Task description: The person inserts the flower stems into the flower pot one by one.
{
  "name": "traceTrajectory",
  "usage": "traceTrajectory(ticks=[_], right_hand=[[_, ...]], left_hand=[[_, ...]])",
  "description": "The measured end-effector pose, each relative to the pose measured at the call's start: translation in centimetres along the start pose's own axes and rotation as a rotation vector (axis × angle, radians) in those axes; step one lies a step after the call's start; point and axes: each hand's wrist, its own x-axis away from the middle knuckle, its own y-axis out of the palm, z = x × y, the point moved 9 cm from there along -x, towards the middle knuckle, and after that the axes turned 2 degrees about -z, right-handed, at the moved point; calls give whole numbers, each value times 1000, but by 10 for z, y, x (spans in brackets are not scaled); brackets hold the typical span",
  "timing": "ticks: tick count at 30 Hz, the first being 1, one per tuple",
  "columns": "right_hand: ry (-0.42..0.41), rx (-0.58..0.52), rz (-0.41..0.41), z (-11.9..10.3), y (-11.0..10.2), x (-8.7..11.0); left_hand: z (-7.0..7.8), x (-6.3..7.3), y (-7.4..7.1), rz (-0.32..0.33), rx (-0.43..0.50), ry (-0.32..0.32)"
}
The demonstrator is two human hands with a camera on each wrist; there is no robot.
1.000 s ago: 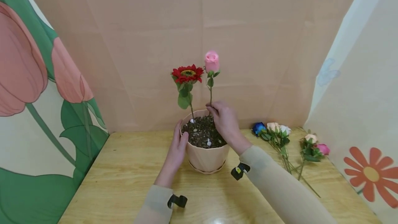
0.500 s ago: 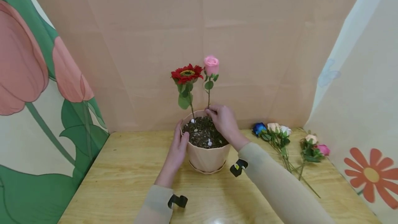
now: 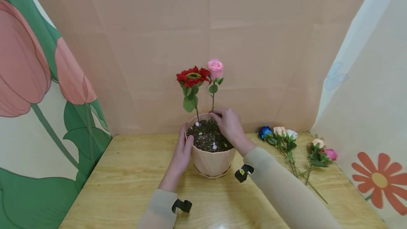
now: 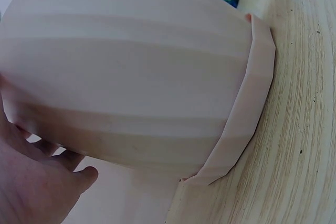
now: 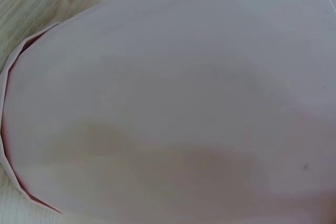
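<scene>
A pink rose (image 3: 215,69) stands upright at the back of a pale peach flowerpot (image 3: 212,162). My right hand (image 3: 229,124) pinches its stem low down, close over the dark soil (image 3: 206,137). Left of it, a red sunflower-like bloom (image 3: 192,76) rises on its own stem from the soil. My left hand (image 3: 182,151) holds the pot's left side, thumb at the near rim and fingers along the outer wall. The left wrist view shows these fingers (image 4: 68,158) against the pot wall (image 4: 126,77). Only the pot side (image 5: 173,87) fills most of the right wrist view.
On the wooden table (image 3: 140,172), a blue rose (image 3: 264,131), a peach rose (image 3: 279,129) and a white rose (image 3: 291,133) lie at the right. Beside them lie another peach rose (image 3: 318,142) and a magenta rose (image 3: 330,154). A saucer (image 3: 212,176) sits under the pot.
The pink rose has come down and slightly left, its stem deeper behind the rim. My right hand has lowered a little with it. The left hand keeps its place on the pot.
</scene>
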Motion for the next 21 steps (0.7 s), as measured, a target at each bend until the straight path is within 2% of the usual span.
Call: traceTrajectory(ticks=[12,21], right_hand=[[51,-97,-10,4,-6,3],[18,-111,-10,-1,-14,8]], left_hand=[[-2,1,1,7,12,5],[-1,0,0,8,8,16]])
